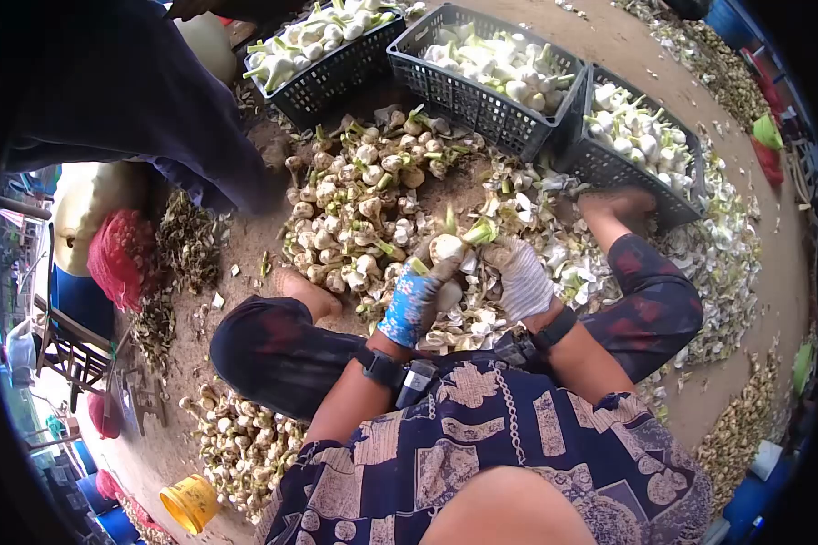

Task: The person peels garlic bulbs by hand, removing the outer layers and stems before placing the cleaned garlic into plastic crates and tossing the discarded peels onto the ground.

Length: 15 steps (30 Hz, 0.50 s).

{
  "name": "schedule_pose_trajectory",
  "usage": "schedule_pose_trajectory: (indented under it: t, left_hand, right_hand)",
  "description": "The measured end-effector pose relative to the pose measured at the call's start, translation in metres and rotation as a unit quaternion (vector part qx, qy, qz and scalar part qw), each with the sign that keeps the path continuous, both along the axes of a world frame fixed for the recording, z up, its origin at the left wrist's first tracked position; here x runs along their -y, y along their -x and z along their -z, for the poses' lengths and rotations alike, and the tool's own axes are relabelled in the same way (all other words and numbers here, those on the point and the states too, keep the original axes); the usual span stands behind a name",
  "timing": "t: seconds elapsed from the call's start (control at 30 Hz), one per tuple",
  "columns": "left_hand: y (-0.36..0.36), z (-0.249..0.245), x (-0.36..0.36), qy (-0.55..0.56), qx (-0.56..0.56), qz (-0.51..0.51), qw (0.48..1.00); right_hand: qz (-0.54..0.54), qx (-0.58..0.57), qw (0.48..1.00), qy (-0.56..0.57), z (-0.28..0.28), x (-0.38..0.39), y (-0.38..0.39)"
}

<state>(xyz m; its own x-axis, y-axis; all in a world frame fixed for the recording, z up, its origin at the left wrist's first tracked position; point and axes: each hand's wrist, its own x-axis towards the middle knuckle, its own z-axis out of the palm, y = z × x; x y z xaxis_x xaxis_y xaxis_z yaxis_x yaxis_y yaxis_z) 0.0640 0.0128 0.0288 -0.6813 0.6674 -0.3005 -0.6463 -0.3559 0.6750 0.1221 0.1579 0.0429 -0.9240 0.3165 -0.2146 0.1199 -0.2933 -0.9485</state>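
Note:
My left hand (pixel 415 302), in a blue patterned glove, is closed around a garlic bulb (pixel 446 248) with a cut green stem. My right hand (pixel 520 278), in a striped whitish glove, is closed beside the bulb's stem end (pixel 480 232); what its fingers pinch is too small to make out. Just beyond my hands lies a heap of unpeeled garlic bulbs (pixel 364 200). Loose white peelings (pixel 468 334) cover the ground beneath and to the right of them.
Three dark crates of white garlic stand at the front: left (pixel 334 77), middle (pixel 500 123), right (pixel 636 177). Another person's dark-clothed leg (pixel 191 136) is at upper left. A yellow bucket (pixel 189 504) and more bulbs (pixel 245 445) lie lower left.

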Motion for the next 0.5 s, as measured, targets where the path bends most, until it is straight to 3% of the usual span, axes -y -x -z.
schedule_pose_trajectory:
  t: [0.03, 0.07, 0.1, 0.17, 0.2, 0.23, 0.27, 0.3, 0.33, 0.37, 0.4, 0.43, 0.47, 0.5]
  left_hand:
    - [0.002, 0.009, 0.002, -0.114, 0.109, 0.017, 0.987]
    - [0.009, 0.022, 0.008, -0.079, 0.083, 0.048, 0.992]
    - [0.014, 0.03, 0.013, -0.043, 0.056, 0.079, 0.994]
    - [0.006, -0.007, 0.008, 0.101, -0.065, -0.019, 0.993]
    - [0.004, 0.0, 0.007, 0.105, -0.135, -0.053, 0.984]
    - [0.004, 0.005, 0.006, 0.109, -0.203, -0.086, 0.969]
    - [0.001, 0.009, 0.005, 0.141, -0.215, -0.071, 0.964]
    - [0.0, 0.006, 0.003, 0.174, -0.226, -0.059, 0.957]
    - [0.006, 0.018, 0.002, 0.12, -0.09, -0.086, 0.985]
    - [0.018, 0.033, -0.001, 0.081, -0.039, -0.114, 0.989]
    - [0.021, 0.038, 0.004, 0.061, 0.01, -0.086, 0.994]
    - [0.024, 0.032, 0.008, 0.04, 0.058, -0.059, 0.996]
    - [0.022, 0.025, 0.003, -0.009, 0.047, -0.114, 0.992]
    - [0.024, 0.017, 0.005, -0.01, 0.047, -0.119, 0.992]
  right_hand:
    - [-0.001, -0.001, 1.0, 0.001, -0.004, -0.001, -0.006]
    - [-0.013, 0.008, 0.98, 0.196, -0.012, -0.003, -0.013]
    - [-0.025, 0.018, 0.923, 0.384, -0.02, -0.002, -0.016]
    - [-0.004, 0.043, 0.92, 0.389, -0.016, -0.003, -0.014]
    - [-0.019, 0.076, 0.993, 0.085, -0.022, -0.003, -0.012]
    - [-0.034, 0.104, 0.968, -0.227, -0.025, -0.002, -0.01]
    - [-0.03, 0.045, 0.974, -0.221, -0.015, 0.004, -0.008]
    - [-0.092, 0.007, 0.923, -0.374, -0.019, 0.005, -0.004]
    - [-0.118, 0.001, 0.915, -0.386, -0.011, 0.005, -0.002]
    - [-0.139, -0.007, 0.906, -0.399, -0.003, 0.0, 0.005]
    - [-0.136, 0.022, 0.969, -0.205, -0.009, -0.006, 0.002]
    - [-0.127, 0.05, 0.991, -0.003, -0.018, -0.016, -0.004]
    - [-0.097, -0.071, 0.916, 0.383, -0.023, -0.025, -0.011]
    - [-0.102, -0.069, 0.915, 0.383, -0.021, -0.038, -0.011]
